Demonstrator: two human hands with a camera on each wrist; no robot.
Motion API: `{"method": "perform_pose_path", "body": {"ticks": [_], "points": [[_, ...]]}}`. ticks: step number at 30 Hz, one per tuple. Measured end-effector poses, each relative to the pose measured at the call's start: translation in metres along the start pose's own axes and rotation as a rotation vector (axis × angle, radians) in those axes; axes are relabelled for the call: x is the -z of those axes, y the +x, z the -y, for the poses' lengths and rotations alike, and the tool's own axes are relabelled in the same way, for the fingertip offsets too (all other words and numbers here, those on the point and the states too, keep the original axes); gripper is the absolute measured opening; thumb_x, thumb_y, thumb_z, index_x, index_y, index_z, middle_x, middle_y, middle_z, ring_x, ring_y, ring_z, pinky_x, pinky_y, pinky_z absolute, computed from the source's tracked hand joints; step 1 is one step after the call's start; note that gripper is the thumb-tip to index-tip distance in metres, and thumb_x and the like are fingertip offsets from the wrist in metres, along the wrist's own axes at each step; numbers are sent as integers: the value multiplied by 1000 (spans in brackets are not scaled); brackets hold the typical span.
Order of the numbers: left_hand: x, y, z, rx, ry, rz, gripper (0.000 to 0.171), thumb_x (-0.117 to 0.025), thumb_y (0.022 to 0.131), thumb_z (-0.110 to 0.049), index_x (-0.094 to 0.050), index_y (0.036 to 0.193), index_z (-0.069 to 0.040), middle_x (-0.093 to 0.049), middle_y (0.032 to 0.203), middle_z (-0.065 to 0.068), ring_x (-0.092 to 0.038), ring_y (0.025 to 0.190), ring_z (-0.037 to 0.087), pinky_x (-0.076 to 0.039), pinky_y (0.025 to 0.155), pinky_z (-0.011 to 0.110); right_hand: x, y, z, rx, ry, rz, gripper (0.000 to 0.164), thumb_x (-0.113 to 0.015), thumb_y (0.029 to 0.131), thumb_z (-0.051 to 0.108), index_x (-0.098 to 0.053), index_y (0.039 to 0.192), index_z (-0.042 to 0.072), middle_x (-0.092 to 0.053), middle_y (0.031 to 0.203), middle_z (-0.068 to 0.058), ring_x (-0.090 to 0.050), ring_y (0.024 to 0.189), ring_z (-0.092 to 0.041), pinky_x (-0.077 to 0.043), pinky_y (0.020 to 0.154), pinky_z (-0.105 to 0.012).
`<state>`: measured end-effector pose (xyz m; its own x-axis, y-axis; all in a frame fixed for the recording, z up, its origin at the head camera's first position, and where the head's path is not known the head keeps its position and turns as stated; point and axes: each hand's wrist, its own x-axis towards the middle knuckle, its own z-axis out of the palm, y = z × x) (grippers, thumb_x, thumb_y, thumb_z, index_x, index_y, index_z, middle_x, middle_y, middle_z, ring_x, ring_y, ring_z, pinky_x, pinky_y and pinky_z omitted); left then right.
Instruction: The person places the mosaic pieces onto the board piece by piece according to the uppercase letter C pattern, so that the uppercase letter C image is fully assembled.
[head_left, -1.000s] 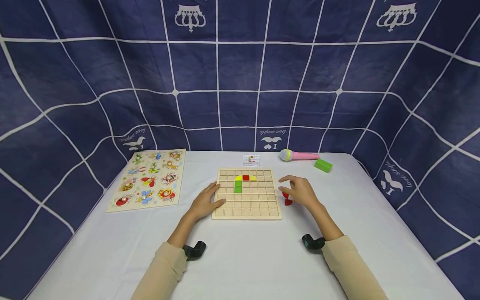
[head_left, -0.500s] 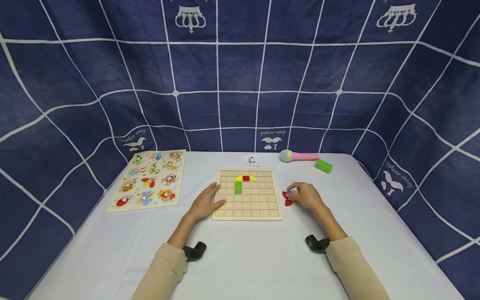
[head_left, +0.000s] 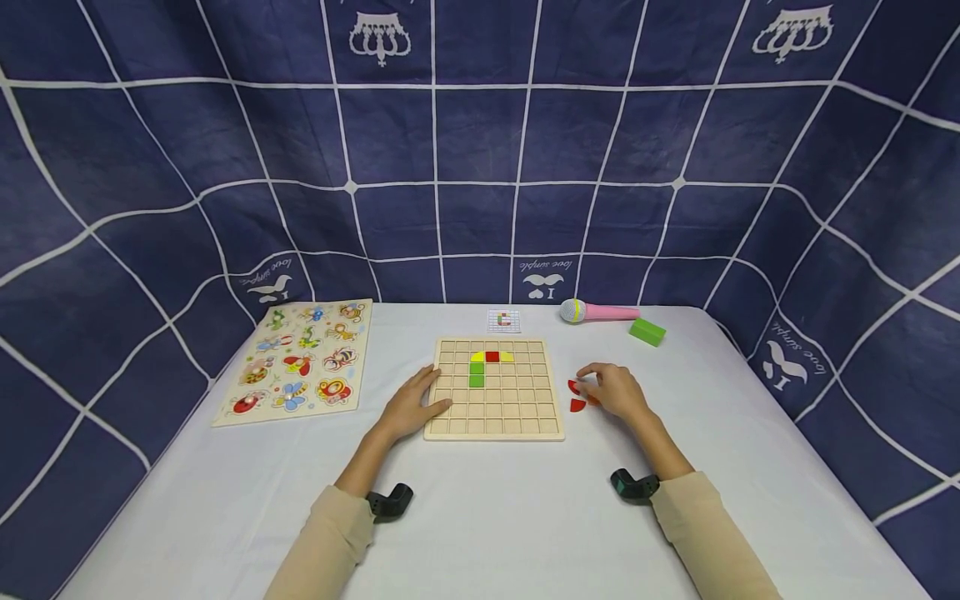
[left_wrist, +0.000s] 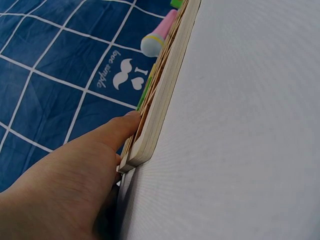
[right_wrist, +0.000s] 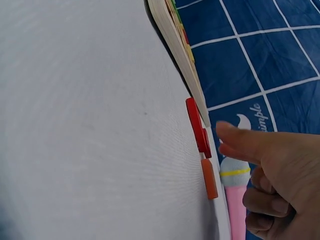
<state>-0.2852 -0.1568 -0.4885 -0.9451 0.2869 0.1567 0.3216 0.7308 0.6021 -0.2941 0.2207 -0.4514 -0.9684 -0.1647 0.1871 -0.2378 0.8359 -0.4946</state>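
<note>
A wooden grid board (head_left: 495, 417) lies in the middle of the white table. Near its top sit a red square (head_left: 492, 356) between two yellow pieces, with green squares (head_left: 476, 374) below the left yellow one. My left hand (head_left: 414, 404) rests flat on the board's left edge (left_wrist: 165, 85), fingers straight. Right of the board, my right hand (head_left: 613, 390) sits low on the table with loosely curled fingers. It holds nothing. Just left of its fingertips lie two red curved pieces (head_left: 575, 396) and a small orange piece (head_left: 592, 401). The right wrist view shows the red piece (right_wrist: 196, 125) and the orange piece (right_wrist: 209, 179) apart from the fingers (right_wrist: 235, 142).
A pink toy microphone (head_left: 600, 312) and a green block (head_left: 647, 331) lie at the back right. A small pattern card (head_left: 503, 319) sits behind the board. An animal peg puzzle (head_left: 300, 358) lies at the left. Dark checked cloth surrounds the table.
My right hand has drawn back from the board's right edge and lowered to the table beside the red pieces. The left hand has stayed on the board.
</note>
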Motion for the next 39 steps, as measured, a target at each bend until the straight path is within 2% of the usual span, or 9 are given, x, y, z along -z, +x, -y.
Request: {"method": "perform_pose_path", "body": {"ticks": [4,8,12,21,29,39], "points": [[0,0,0,5,1,3,72,-60,86,-42,-35,142,-4,-26,148,17,-23,134,37,-23,105,54,1,0,0,-3,-21,29,26,-76,76,24,-72,97,10,-44,58,-1,-38,53,-17,-28,46,-27],[0,1,0,10,1,3,72,-60,86,-42,-35,142,-4,-26,148,16,-23,134,37,-23,105,54,1,0,-1,-21,-42,52,25,-74,78,21,-71,100,8,-45,62,-2,-39,55,-17,-29,47,-27],[0,0,-1,9,5,0,72,-61,86,-42,-35,141,-4,-26,148,17,-24,134,38,-23,105,54,1,1,-4,-37,-38,45,26,-74,78,20,-71,101,9,-45,61,-3,-39,55,-18,-29,47,-27],[1,-1,-1,7,-4,1,72,-61,86,-42,-36,141,-4,-26,148,17,-24,134,38,-23,105,54,1,0,0,-8,-33,22,26,-74,78,20,-71,101,8,-44,58,-1,-39,52,-17,-28,46,-26],[0,-2,-1,10,-8,-1,72,-61,86,-42,-36,142,-5,-26,148,16,-24,134,37,-22,105,53,-9,3,34,95,6,25,29,-74,79,26,-70,103,11,-37,51,2,-34,43,-10,-24,42,-25],[-1,-1,0,13,-6,0,72,-61,86,-43,-35,142,-6,-26,148,15,-23,134,37,-22,105,53,-39,15,75,177,56,65,28,-74,78,32,-71,100,14,-38,55,4,-28,48,-9,-22,42,-24]]}}
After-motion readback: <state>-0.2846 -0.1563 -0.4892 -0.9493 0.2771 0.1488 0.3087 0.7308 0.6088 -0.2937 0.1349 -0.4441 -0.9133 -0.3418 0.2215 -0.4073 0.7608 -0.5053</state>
